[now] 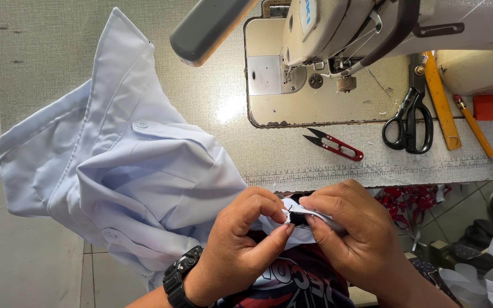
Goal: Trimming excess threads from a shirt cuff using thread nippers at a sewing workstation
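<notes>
A small dark piece (pixel 298 217) is pinched against the shirt (pixel 138 171) edge by both hands, left hand (pixel 241 245) and right hand (pixel 349 234), fingertips clamped together to steady it.

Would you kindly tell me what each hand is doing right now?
Left hand: closed, pinching the light blue shirt edge.
Right hand: closed, pinching the same edge at a small black piece.

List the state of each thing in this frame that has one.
Left hand: fingers pinching the shirt edge.
Right hand: pinching the same edge.
Light blue shirt: crumpled, draped over the table edge.
Red thread snips: blades open, lying flat.
Black scissors: closed, lying flat.
</notes>
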